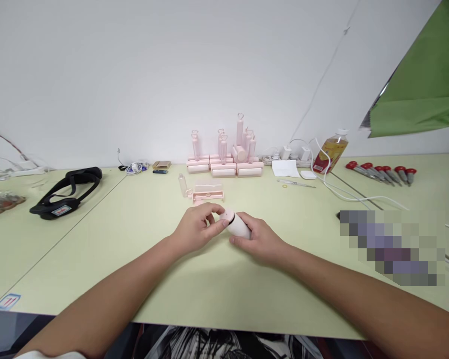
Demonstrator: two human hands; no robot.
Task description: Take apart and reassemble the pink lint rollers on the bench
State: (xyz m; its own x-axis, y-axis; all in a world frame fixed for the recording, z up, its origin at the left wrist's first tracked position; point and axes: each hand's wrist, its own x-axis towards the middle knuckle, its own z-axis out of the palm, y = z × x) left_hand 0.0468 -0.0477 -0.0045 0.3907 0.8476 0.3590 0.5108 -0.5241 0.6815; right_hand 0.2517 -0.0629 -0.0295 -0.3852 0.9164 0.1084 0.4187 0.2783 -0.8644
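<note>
A white cylinder (239,228), which looks like a lint-roller refill, is held tilted just above the table. My right hand (260,239) wraps round its lower right part. The fingers of my left hand (197,227) close on the pink end cap (227,215) at its upper left end. A dark ring shows between cap and cylinder. Just beyond my left hand lies an opened pink roller case (208,195) with a clear lid (208,186). A pale pink handle (182,185) stands beside it.
Pink lint rollers (224,169) line the wall, several handles upright. At right are a drink bottle (331,152), white cables (333,189), tweezers (297,183), red-topped tools (383,172) and a pixelated object (389,249). A black headset (67,192) lies left.
</note>
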